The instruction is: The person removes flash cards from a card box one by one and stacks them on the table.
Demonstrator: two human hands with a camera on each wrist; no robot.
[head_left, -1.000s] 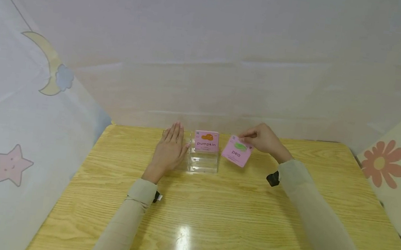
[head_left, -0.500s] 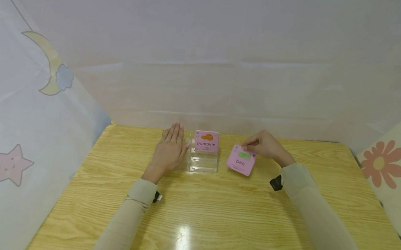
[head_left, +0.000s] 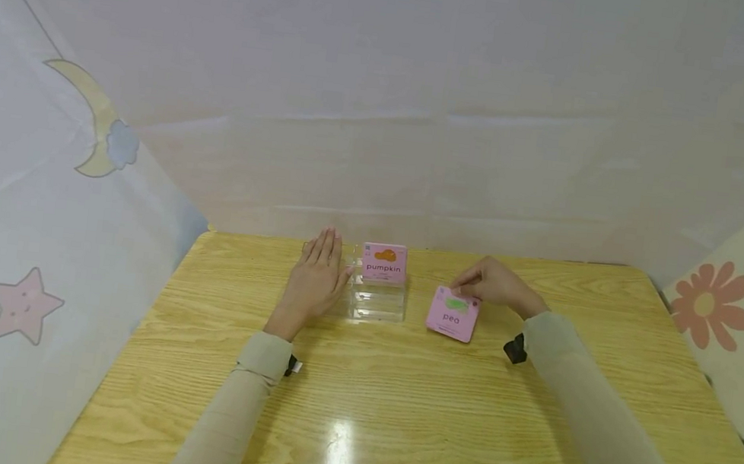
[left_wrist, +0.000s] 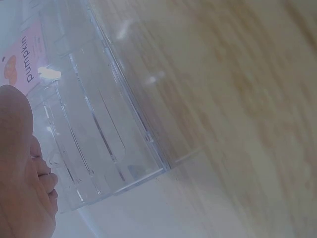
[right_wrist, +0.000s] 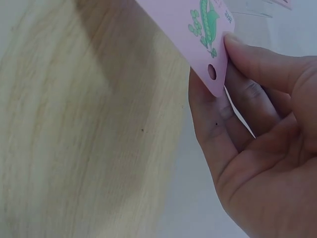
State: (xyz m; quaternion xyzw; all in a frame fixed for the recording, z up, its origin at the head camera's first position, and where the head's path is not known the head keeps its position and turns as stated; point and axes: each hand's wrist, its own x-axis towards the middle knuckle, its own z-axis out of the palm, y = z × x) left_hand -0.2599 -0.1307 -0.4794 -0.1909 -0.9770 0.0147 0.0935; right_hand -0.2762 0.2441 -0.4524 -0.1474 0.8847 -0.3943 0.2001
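The pea card (head_left: pixel 452 316) has come nearer to the person and a little right over the last second, together with the right hand (head_left: pixel 493 284), so it is now farther from the clear holder (head_left: pixel 378 301) and straighter, with only a slight tilt. For the work, this leaves the pea card outside the holder, just right of it and toward its near end, while the pumpkin card (head_left: pixel 384 264) has stayed in the holder's far part. The right hand's fingers are bent into a pinch on the pea card's far edge, the thumb against the picture side and other fingers behind; the card appears to be held off the desk (head_left: pixel 355 383), though whether its near edge touches cannot be told. The left hand (head_left: pixel 314 285) has not moved: its fingers lie straight and close together over the left part of the holder, gripping nothing that shows, and how hard they press cannot be told. Counted, there are two hands, two pink cards in sight, one holder and one punched hole (right_wrist: pixel 212 72) in the pea card; the holder's steps are too see-through to count surely. Two dark wrist bands show, and the walls carry one moon (head_left: pixel 92 116), one star (head_left: pixel 24 305) and two flowers, one red and one grey.
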